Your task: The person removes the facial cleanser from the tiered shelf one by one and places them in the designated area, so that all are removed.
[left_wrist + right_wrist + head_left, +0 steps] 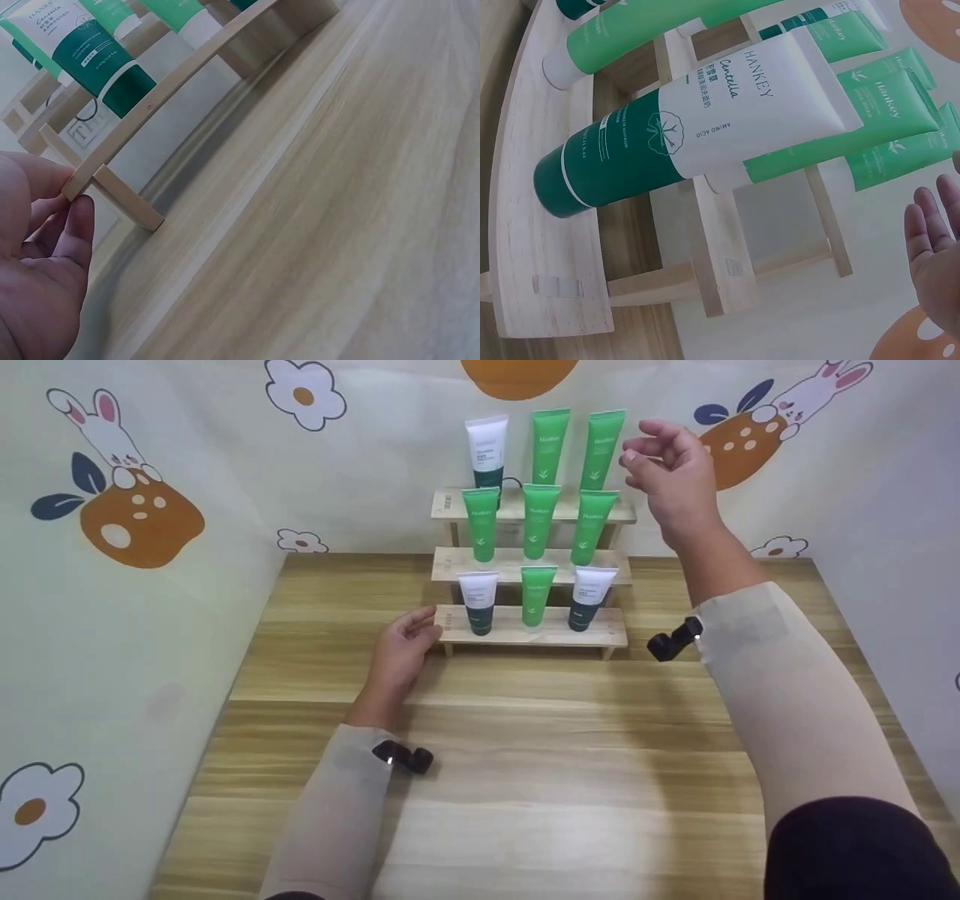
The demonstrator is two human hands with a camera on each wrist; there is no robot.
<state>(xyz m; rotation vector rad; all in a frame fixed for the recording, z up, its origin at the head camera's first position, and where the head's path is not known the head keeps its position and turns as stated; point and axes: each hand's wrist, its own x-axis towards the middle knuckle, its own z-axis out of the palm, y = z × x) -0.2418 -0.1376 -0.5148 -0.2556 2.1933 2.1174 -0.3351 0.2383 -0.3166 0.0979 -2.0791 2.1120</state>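
A three-tier wooden rack [525,639] holds upright tubes, three on each tier. White-and-dark-green tubes stand at top left, bottom left [480,601] and bottom right [592,598]; the others, such as the top right one [602,450], are green. My left hand [401,652] pinches the left end of the lowest shelf between thumb and fingers, as the left wrist view shows [45,247]. Beside the top right green tube, my right hand [671,480] is raised with fingers loosely bent, holding nothing; in the right wrist view the hand [937,255] is apart from the tubes.
The rack stands on a wood-grain table [525,780], near its back edge. Behind and at the sides hangs a pale backdrop [390,457] printed with rabbits, orange fruit and flowers. A thin dark loop shows behind the upper tier.
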